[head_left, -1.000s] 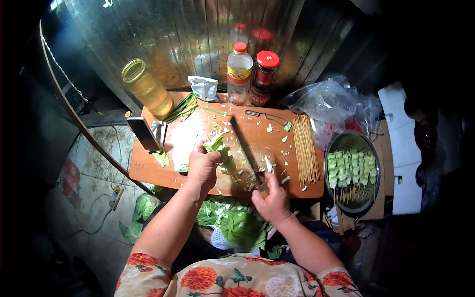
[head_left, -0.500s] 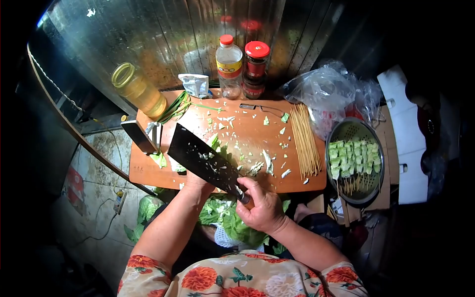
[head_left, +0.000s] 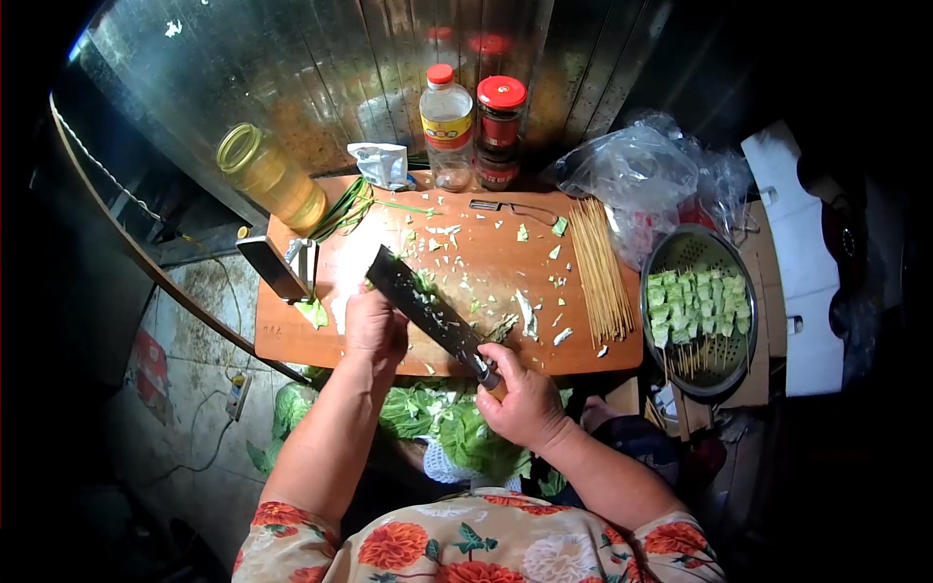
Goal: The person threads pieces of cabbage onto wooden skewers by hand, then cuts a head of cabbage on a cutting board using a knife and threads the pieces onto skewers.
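Note:
My right hand (head_left: 525, 406) grips the handle of a cleaver (head_left: 435, 319). Its dark blade, speckled with bits of cabbage, slants up and left over the wooden board (head_left: 544, 355). Close against the blade's left side is my left hand (head_left: 372, 328), its fingers curled and partly hidden; what they hold cannot be made out. Some green cabbage (head_left: 424, 284) shows just past the blade. Chopped scraps lie scattered across the board. Below its front edge, large cabbage leaves (head_left: 466, 432) are piled at my lap.
Bare bamboo skewers (head_left: 601, 277) lie at the board's right. Beside them a colander (head_left: 692, 249) holds skewered cabbage pieces (head_left: 698, 303). Along the back stand a clear bottle (head_left: 447, 136), a red-lidded jar (head_left: 500, 126) and a jar of yellow liquid (head_left: 277, 185). A propped phone (head_left: 270, 268) stands left.
My left hand has come up from under the blade to its left side, fingers curled. The cleaver has shifted right and turned more edge-on, still in my right hand.

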The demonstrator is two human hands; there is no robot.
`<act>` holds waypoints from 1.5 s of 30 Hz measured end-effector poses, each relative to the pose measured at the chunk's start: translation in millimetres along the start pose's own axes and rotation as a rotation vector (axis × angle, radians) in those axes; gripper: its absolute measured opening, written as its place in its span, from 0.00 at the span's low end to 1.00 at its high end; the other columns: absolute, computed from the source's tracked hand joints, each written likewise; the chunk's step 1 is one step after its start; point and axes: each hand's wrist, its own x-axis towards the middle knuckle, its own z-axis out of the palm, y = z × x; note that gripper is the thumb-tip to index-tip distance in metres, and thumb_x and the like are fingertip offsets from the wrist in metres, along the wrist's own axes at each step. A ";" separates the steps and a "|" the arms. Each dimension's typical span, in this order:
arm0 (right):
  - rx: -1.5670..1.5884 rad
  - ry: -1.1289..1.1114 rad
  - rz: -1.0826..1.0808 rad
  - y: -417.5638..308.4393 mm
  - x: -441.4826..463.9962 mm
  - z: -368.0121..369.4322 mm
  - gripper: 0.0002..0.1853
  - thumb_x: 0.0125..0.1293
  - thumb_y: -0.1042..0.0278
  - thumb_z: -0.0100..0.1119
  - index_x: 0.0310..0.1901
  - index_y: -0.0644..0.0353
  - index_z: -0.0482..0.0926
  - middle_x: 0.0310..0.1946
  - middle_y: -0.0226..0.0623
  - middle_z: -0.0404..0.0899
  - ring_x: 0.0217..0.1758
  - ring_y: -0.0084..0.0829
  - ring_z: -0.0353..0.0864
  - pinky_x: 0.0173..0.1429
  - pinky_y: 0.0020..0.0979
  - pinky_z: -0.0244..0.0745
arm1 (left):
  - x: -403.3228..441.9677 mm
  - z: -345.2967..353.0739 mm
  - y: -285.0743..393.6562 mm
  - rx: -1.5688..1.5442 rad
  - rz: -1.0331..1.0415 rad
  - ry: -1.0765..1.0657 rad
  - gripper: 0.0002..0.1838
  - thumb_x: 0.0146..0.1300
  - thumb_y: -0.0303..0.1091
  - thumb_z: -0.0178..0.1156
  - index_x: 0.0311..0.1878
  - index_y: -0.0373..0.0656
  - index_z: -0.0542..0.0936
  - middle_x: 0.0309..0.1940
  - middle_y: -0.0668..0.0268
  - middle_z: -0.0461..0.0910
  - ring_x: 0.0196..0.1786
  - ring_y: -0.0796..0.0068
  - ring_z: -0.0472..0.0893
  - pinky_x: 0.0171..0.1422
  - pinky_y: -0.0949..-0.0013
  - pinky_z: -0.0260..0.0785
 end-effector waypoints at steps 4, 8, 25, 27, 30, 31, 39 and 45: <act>0.164 0.044 -0.005 13.3 -2.6 1.7 0.28 0.53 0.63 0.64 0.57 0.56 0.71 0.38 0.48 0.81 0.42 0.47 0.83 0.48 0.41 0.78 | -1.0 2.3 12.7 0.226 -0.040 0.042 0.25 0.49 0.11 0.52 0.53 0.41 0.70 0.32 0.64 0.78 0.32 0.74 0.77 0.34 0.73 0.68; 0.231 -0.038 0.147 6.7 -3.6 -9.0 0.28 0.54 0.62 0.62 0.57 0.62 0.73 0.43 0.53 0.81 0.48 0.49 0.81 0.53 0.39 0.76 | 4.3 -1.4 12.9 0.260 0.041 -0.013 0.25 0.48 0.10 0.49 0.51 0.40 0.70 0.38 0.62 0.78 0.37 0.69 0.79 0.38 0.70 0.72; 0.232 0.058 -0.023 -12.6 -1.5 -16.8 0.19 0.55 0.67 0.63 0.48 0.63 0.74 0.30 0.48 0.81 0.36 0.49 0.83 0.39 0.40 0.77 | -10.6 21.8 -2.2 0.606 0.012 0.022 0.24 0.43 0.05 0.49 0.43 0.41 0.71 0.34 0.64 0.77 0.33 0.73 0.79 0.39 0.71 0.76; 0.329 0.140 -0.077 -13.2 -2.3 -13.3 0.18 0.55 0.67 0.63 0.47 0.63 0.74 0.30 0.48 0.80 0.34 0.48 0.83 0.37 0.40 0.77 | -12.3 23.0 -3.7 0.614 0.038 0.025 0.24 0.42 0.05 0.50 0.42 0.41 0.72 0.35 0.65 0.77 0.34 0.75 0.78 0.40 0.72 0.76; 0.336 0.205 -0.138 -18.3 -0.6 -13.8 0.17 0.55 0.66 0.64 0.44 0.63 0.74 0.29 0.48 0.80 0.32 0.49 0.82 0.36 0.40 0.77 | -11.4 16.0 -10.4 0.638 0.083 -0.013 0.23 0.42 0.06 0.51 0.41 0.41 0.73 0.35 0.66 0.77 0.35 0.77 0.77 0.40 0.73 0.75; 0.336 0.205 -0.137 -16.8 -0.8 -14.0 0.17 0.55 0.66 0.64 0.44 0.63 0.74 0.29 0.48 0.80 0.32 0.49 0.82 0.36 0.40 0.77 | -11.1 13.9 -12.9 0.657 0.117 -0.054 0.22 0.42 0.06 0.52 0.41 0.41 0.74 0.35 0.67 0.77 0.35 0.78 0.77 0.40 0.73 0.75; 0.310 0.071 -0.047 -15.6 1.0 -21.4 0.16 0.55 0.67 0.62 0.43 0.63 0.73 0.31 0.50 0.80 0.37 0.53 0.82 0.39 0.42 0.77 | -15.5 21.9 -13.5 0.581 0.091 -0.011 0.22 0.43 0.06 0.51 0.41 0.40 0.73 0.35 0.66 0.77 0.36 0.77 0.77 0.40 0.74 0.76; 0.290 -0.042 0.165 5.7 -7.7 -9.0 0.23 0.54 0.68 0.63 0.53 0.65 0.74 0.38 0.45 0.81 0.41 0.37 0.82 0.48 0.32 0.76 | -11.9 22.6 -5.1 0.602 0.067 0.109 0.23 0.43 0.06 0.50 0.43 0.40 0.70 0.33 0.63 0.77 0.34 0.72 0.80 0.38 0.71 0.76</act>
